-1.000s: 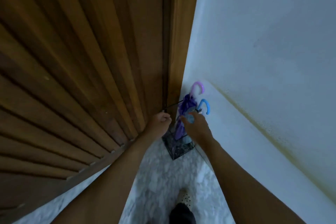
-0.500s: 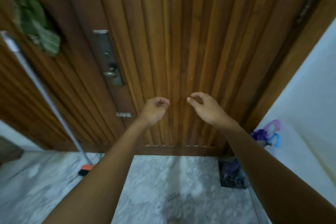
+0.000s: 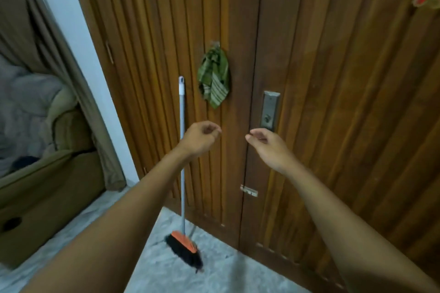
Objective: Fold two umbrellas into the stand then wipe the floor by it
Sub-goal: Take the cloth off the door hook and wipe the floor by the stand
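Seemingly wiping step: left hand (image 3: 200,140) and right hand (image 3: 269,147) hovered loosely curled, grips empty; next called for reaching cloth (image 3: 214,81) or broom (image 3: 182,197) at door (image 3: 333,102).

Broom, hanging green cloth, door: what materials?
Long-handled broom with orange head: grey pole smooth, likely painted metal; head looks plastic, black bristles. Green striped hanging cloth: soft woven fabric, drapes in folds. Ribbed brown door: varnished wood, grain and gloss visible.
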The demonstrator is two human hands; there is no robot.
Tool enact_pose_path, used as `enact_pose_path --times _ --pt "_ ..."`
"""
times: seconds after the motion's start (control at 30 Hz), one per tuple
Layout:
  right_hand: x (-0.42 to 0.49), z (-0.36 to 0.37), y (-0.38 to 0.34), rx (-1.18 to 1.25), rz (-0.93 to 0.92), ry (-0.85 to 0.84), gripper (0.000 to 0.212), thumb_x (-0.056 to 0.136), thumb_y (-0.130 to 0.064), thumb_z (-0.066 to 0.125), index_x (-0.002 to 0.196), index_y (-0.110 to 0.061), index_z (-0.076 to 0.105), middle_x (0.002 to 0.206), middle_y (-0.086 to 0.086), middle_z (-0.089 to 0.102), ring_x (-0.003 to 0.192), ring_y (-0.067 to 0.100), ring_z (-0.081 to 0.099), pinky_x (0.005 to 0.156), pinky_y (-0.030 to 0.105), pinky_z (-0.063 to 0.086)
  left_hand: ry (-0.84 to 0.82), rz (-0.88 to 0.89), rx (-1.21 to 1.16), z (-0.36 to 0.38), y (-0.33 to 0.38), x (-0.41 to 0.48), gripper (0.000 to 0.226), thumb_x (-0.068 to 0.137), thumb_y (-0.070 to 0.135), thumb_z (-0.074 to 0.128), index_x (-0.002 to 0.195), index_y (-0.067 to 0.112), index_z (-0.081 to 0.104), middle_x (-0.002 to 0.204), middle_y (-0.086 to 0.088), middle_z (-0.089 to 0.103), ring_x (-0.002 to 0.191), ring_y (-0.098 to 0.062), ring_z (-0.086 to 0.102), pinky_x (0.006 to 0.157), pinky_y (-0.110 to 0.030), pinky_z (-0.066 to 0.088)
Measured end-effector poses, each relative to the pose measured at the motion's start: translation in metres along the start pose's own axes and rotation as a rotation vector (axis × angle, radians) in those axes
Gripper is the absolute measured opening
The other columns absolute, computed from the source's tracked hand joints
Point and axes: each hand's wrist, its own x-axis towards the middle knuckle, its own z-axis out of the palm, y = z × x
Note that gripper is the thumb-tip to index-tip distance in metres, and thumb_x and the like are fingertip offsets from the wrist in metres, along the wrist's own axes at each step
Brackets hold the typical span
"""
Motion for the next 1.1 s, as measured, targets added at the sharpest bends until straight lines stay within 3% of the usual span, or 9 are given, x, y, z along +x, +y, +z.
enact_pose_path --times 0.17,0.33,0.43,0.5,0.6,0.7,0.83,0.93,1.1 --pt "0.127 0.023 -0.049 0.003 -0.066 0.066 0.048 0.099 -0.046 0.054 0.141 -0.022 0.052 0.139 -0.005 0.052 0.121 0.011 0.05 0.096 0.028 0.04 0.122 0.081 0.045 -0.055 -0.001 0.127 0.031 0.098 0.034 0.055 0.124 0.018 0.059 0.119 -0.001 0.061 0.103 -0.012 0.057 0.07 -0.011 0.042" --pt "0.253 0.05 -0.082 -0.026 -0.093 0.253 0.061 0.099 -0.045 0.054 0.152 -0.024 0.032 0.156 0.0 0.031 0.139 0.02 0.039 0.11 0.036 0.036 0.195 0.136 0.069 -0.078 -0.022 0.263 0.057 0.096 0.039 0.056 0.146 0.019 0.037 0.152 -0.004 0.039 0.136 -0.021 0.041 0.098 -0.028 0.041" --pt "0.293 0.066 -0.084 0.037 -0.069 0.362 0.06 0.097 -0.042 0.057 0.148 -0.024 0.032 0.144 0.001 0.047 0.131 0.021 0.048 0.105 0.04 0.045 0.111 0.137 -0.079 -0.069 -0.033 0.309 0.062 0.096 0.034 0.057 0.15 0.017 0.032 0.144 -0.003 0.049 0.126 -0.017 0.05 0.101 -0.03 0.046" --pt "0.306 0.073 -0.083 0.038 -0.08 0.397 0.042 0.098 -0.036 0.057 0.135 -0.02 0.046 0.126 0.0 0.062 0.117 0.02 0.058 0.089 0.032 0.049 0.063 0.137 -0.197 -0.061 -0.034 0.322 0.048 0.096 0.029 0.059 0.14 0.016 0.048 0.123 0.001 0.063 0.113 -0.017 0.062 0.089 -0.026 0.054" --pt "0.313 0.069 -0.087 -0.022 -0.223 0.513 0.014 0.1 -0.025 0.055 0.109 -0.018 0.062 0.104 -0.001 0.068 0.101 0.019 0.064 0.078 0.029 0.048 0.047 0.183 -0.313 -0.057 -0.029 0.325 0.015 0.095 0.022 0.062 0.107 0.018 0.068 0.093 0.007 0.071 0.089 -0.008 0.07 0.064 -0.011 0.054" --pt "0.307 0.054 -0.098 0.034 -0.382 0.605 0.012 0.1 -0.024 0.053 0.106 -0.021 0.063 0.1 -0.005 0.067 0.097 0.014 0.063 0.085 0.037 0.053 0.118 0.279 -0.397 -0.063 -0.02 0.317 0.007 0.092 0.022 0.065 0.094 0.028 0.069 0.091 0.011 0.072 0.085 -0.002 0.069 0.069 -0.017 0.056" --pt "0.275 0.027 -0.12 0.107 -0.525 0.598 0.018 0.102 -0.023 0.052 0.116 -0.019 0.063 0.104 -0.008 0.068 0.1 0.007 0.064 0.087 0.028 0.054 0.153 0.435 -0.475 -0.067 0.001 0.288 0.011 0.083 0.029 0.07 0.093 0.031 0.066 0.105 -0.004 0.067 0.1 -0.016 0.066 0.081 -0.028 0.055" --pt "0.233 0.008 -0.122 0.184 -0.549 0.535 0.016 0.102 -0.022 0.054 0.115 -0.021 0.063 0.099 -0.013 0.069 0.097 0.002 0.065 0.083 0.02 0.054 0.072 0.498 -0.539 -0.06 0.021 0.248 0.013 0.086 0.017 0.068 0.093 0.024 0.06 0.094 0.003 0.068 0.092 -0.009 0.066 0.077 -0.024 0.054" --pt "0.134 -0.024 -0.085 0.166 -0.446 0.528 0.012 0.101 -0.031 0.053 0.111 -0.024 0.056 0.096 -0.015 0.065 0.091 -0.005 0.063 0.074 0.01 0.048 -0.209 0.364 -0.664 -0.024 0.051 0.156 0.031 0.094 0.007 0.059 0.12 0.019 0.047 0.099 -0.003 0.072 0.088 -0.014 0.072 0.069 -0.025 0.058"
